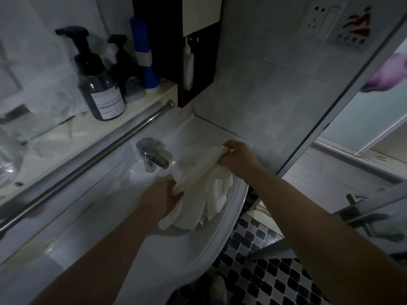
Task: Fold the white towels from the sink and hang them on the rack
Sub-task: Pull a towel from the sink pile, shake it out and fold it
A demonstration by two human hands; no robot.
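Dim bathroom — grey tiled wall (264,95) (checkered floor (264,274)).

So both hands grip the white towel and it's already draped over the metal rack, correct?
Not quite. The head view shows the left hand and right hand both gripping the white towel, but it hangs over the sink, not the metal rack, which carries nothing.

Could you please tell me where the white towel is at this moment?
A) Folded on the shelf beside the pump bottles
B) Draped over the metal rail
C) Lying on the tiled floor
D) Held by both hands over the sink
D: the left hand and the right hand each grip an end of the white towel above the sink, while the metal rail behind it is bare.
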